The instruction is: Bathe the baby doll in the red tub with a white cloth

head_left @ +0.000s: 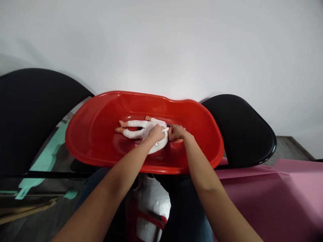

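Observation:
A baby doll (136,133) with a white cloth body lies in a red baby bathtub (101,141), its feet to the left and its head to the right. My left hand (156,133) rests on the doll's upper chest, its fingers closed near the neck. A small white piece (166,129) sticks out by those fingertips; whether it is part of the doll's clothing I cannot tell. My right hand (178,131) curls around the doll's head, hiding most of it. Something small and purple shows partly beside the head.
Black chairs stand at both ends of the tub, one at the left (37,117) and one at the right (244,131). A mint-green plastic piece (45,161) lies low on the left. Pink cloth (272,198) spreads at lower right. A white wall (161,47) rises behind the tub.

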Tool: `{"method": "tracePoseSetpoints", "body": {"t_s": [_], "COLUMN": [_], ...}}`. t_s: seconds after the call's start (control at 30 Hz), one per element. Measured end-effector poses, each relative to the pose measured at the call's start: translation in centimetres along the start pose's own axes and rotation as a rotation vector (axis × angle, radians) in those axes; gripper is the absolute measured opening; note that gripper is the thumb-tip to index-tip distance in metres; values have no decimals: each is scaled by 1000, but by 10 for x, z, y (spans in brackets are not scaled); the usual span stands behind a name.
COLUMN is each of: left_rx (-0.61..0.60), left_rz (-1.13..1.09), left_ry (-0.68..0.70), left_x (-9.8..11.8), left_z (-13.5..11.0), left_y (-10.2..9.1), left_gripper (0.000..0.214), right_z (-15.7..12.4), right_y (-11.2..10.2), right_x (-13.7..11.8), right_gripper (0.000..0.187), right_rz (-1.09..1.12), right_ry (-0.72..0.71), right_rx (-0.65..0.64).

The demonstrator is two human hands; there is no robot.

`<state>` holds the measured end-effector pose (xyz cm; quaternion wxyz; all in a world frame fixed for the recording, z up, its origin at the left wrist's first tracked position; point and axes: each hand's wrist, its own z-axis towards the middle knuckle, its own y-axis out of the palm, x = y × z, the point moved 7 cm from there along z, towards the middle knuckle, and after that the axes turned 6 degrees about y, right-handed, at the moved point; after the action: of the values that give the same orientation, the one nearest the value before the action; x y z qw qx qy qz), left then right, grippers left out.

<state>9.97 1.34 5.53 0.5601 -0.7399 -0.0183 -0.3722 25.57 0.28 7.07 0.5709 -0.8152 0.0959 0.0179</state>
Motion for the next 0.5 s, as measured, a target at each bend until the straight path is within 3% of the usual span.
{"method": "tracePoseSetpoints", "body": {"t_s": [0.1,0.17,0.33,0.5], "left_rx": [144,193,72,-2], "left_rz": [-50,-88,-18,37], "left_ry": [-84,-92,66,103], "left_x": [-8,-8,6,8], "left_z": [4,6,9,11], "left_y": [-9,-4,26,30], "left_gripper": [52,54,55,57], "right_z": [1,4,12,14], "right_y": [3,6,14,19], "right_x": [1,2,6,6], "right_gripper": [71,82,71,64], "right_rz": [-18,-32,-52,-101], "right_ry": [12,-3,-35,-50], "right_rx": [-30,-31,2,-2]}}
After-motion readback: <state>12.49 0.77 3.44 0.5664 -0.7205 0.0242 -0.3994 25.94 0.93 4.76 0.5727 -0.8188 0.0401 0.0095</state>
